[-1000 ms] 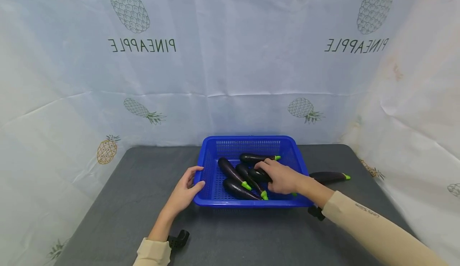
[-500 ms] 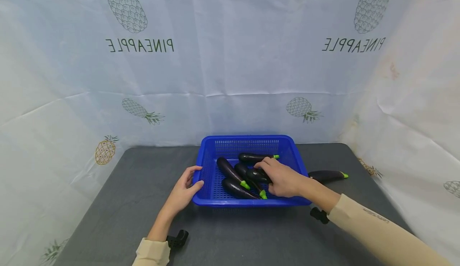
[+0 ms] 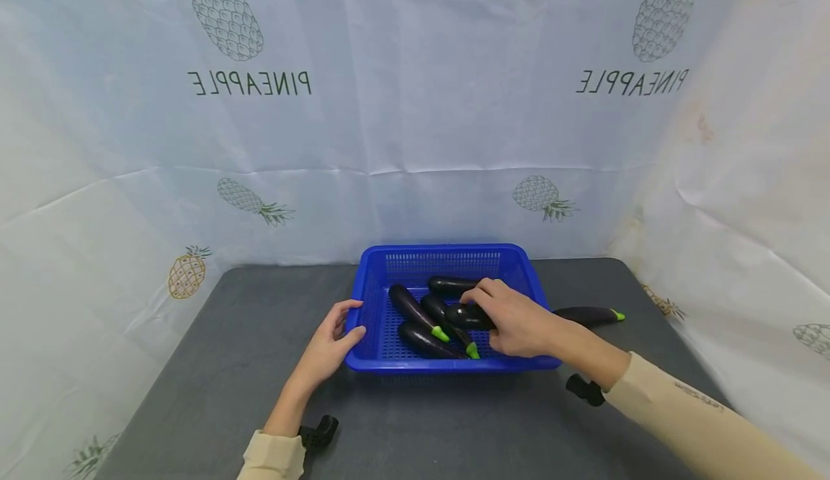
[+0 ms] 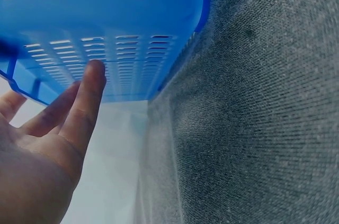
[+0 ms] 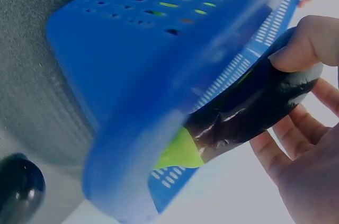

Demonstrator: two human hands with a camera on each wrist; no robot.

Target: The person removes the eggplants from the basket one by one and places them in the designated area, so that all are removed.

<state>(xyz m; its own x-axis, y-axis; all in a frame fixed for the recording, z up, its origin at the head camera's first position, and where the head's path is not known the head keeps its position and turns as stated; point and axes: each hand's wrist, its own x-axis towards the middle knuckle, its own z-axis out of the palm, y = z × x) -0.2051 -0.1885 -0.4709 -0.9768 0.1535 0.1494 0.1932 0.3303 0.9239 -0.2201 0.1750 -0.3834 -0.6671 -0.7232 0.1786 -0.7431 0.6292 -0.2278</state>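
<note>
A blue plastic basket (image 3: 447,367) stands on the dark table with several eggplants inside. My right hand (image 3: 519,325) reaches over its right side and grips one dark eggplant (image 3: 470,316). In the right wrist view, the thumb lies on one side of that eggplant (image 5: 238,113) and fingers on the other, its green cap towards the basket rim. Straight fingers of my left hand (image 3: 327,343) rest against the basket's left side; in the left wrist view they touch the slotted outer wall (image 4: 106,12). Among the basket's contents are a left eggplant (image 3: 415,310) and a front eggplant (image 3: 428,341).
One more eggplant (image 3: 586,316) lies on the table (image 3: 415,429) to the right of the basket, partly behind my right forearm. Behind the table hangs a white curtain (image 3: 415,105) printed with pineapples. Each wrist wears a black camera mount.
My right hand has risen slightly and shifted a little right with the gripped eggplant, now covering the back eggplant's green stem. The left hand stays at the basket's left side.
</note>
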